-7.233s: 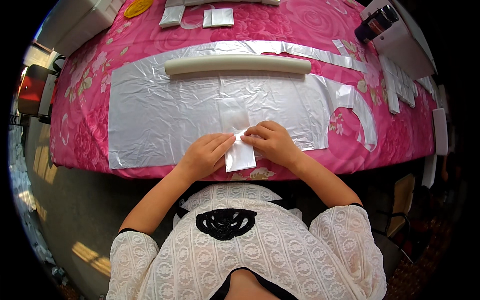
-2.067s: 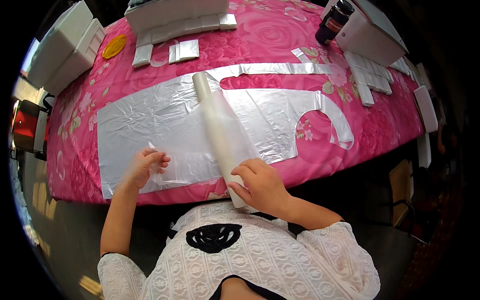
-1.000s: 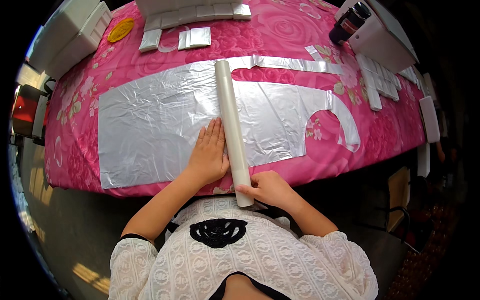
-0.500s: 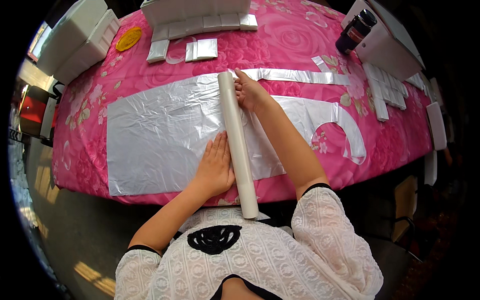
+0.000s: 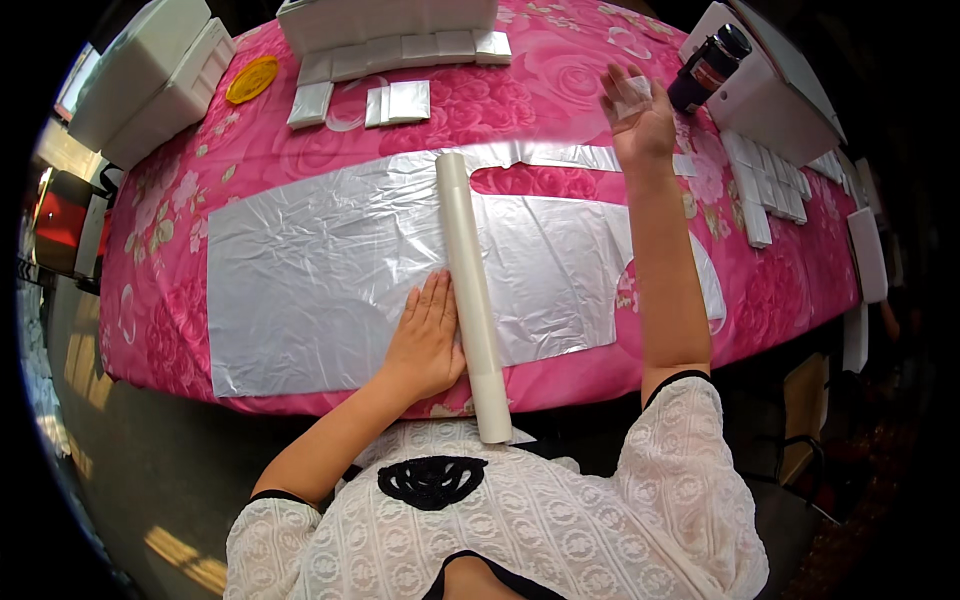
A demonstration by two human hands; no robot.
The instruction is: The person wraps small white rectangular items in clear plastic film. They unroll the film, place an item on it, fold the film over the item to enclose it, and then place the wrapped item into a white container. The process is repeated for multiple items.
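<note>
The left hand lies flat on the clear plastic sheet, hiding the film beneath its palm, and the white roll covers a strip of the sheet along its whole length. The roll's near end juts past the table edge, in front of the white lace top. Whether the raised right hand grips the pale scrap at its palm cannot be told, and the dark bottle is partly hidden behind its fingers.
</note>
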